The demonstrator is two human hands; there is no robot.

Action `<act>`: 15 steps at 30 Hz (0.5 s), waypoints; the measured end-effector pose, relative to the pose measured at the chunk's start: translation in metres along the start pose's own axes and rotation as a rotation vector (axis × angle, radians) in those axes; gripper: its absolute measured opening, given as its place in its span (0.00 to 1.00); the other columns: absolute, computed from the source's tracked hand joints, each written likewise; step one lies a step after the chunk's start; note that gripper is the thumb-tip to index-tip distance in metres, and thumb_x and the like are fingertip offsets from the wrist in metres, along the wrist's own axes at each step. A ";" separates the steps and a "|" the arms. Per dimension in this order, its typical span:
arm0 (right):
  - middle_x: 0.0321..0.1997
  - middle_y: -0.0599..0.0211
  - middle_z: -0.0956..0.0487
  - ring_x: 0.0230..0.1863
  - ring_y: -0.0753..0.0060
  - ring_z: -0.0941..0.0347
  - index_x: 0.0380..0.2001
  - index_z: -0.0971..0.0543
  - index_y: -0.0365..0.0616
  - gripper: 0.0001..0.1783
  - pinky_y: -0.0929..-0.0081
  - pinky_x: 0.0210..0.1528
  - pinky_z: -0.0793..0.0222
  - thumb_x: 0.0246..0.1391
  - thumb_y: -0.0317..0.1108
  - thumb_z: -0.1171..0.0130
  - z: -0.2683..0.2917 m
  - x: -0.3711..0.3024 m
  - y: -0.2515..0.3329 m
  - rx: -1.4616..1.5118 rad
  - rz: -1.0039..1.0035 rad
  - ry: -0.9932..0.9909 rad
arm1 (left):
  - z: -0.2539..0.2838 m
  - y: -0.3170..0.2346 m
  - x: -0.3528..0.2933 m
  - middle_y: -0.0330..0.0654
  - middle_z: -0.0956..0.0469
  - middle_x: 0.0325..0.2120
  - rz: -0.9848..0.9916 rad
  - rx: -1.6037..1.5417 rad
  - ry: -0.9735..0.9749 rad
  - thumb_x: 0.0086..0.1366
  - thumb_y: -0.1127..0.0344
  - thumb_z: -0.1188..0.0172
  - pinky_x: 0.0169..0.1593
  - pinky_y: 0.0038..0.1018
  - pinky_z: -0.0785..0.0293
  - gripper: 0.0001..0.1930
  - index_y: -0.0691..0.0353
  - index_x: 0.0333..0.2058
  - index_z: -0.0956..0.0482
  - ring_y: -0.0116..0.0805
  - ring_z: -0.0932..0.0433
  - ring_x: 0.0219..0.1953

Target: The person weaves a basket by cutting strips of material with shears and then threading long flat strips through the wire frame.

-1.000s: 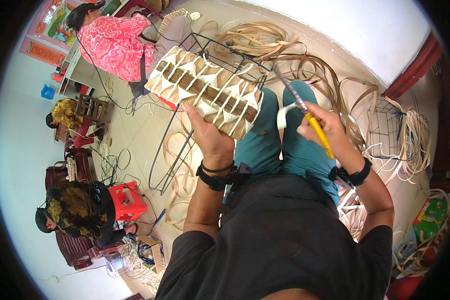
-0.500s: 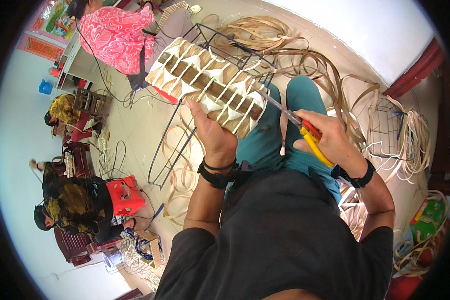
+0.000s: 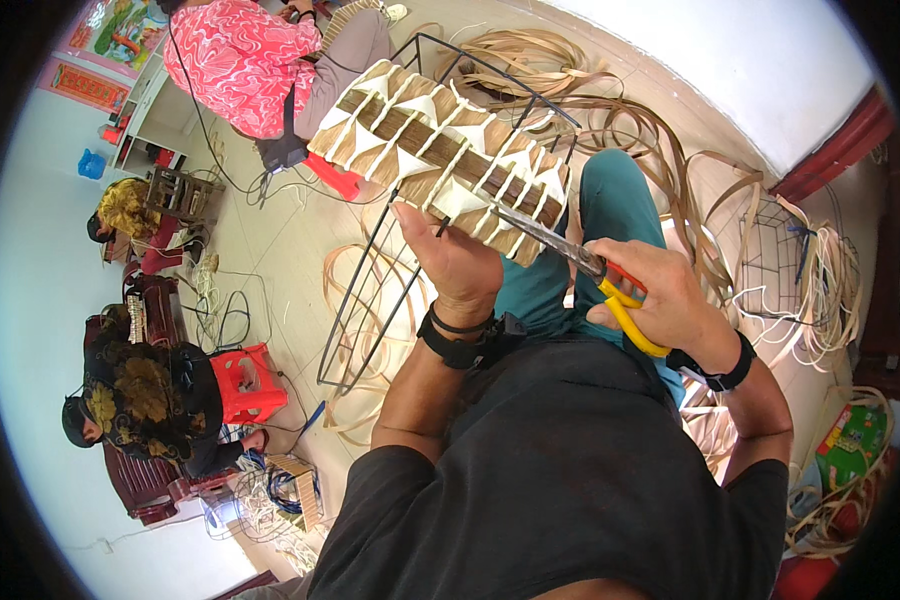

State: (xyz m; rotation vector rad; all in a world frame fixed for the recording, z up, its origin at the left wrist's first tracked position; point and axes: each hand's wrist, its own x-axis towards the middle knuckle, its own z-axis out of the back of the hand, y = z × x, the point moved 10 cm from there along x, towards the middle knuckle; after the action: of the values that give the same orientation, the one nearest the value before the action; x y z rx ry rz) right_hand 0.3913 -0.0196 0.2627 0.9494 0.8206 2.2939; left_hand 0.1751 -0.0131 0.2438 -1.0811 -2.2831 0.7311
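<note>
A tan and brown woven panel (image 3: pixel 415 135), crossed by white cords with white triangular pieces, sits on a black wire frame (image 3: pixel 370 300) above my lap. My left hand (image 3: pixel 458 265) supports it at its near edge, the thumb pointing up along the side and the other fingers hidden beneath. In my right hand (image 3: pixel 665 290) is a pair of long-nose pliers (image 3: pixel 562 243) with one red and one yellow handle. The pliers' tips lie against the near right part of the weave, by a white cord. Whether they grip the cord I cannot make out.
Coils of flat tan strips (image 3: pixel 525 60) lie on the floor ahead. At the right are a wire frame with bundled pale strips (image 3: pixel 830 280) and a green package (image 3: pixel 855 440). Several people sit at the left, near a red stool (image 3: pixel 250 385) and a dark wooden chair (image 3: pixel 140 485).
The woven panel and frame have shifted right with my left hand. The pliers' tips now sit lower on the weave, nearer its near edge. My right hand has barely moved.
</note>
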 end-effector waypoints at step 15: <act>0.28 0.61 0.24 0.26 0.61 0.26 0.48 0.25 0.44 0.31 0.73 0.29 0.31 0.41 0.43 0.27 -0.010 0.000 0.005 0.066 -0.011 0.036 | 0.000 -0.001 -0.004 0.43 0.26 0.51 0.039 0.047 -0.003 0.68 0.38 0.61 0.59 0.36 0.36 0.33 0.61 0.57 0.34 0.40 0.28 0.53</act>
State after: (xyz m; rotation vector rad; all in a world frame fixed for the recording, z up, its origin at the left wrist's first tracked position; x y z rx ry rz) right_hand 0.3826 -0.0262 0.2611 0.9326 0.9199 2.2934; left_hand 0.1768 -0.0172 0.2435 -1.1067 -2.2411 0.7987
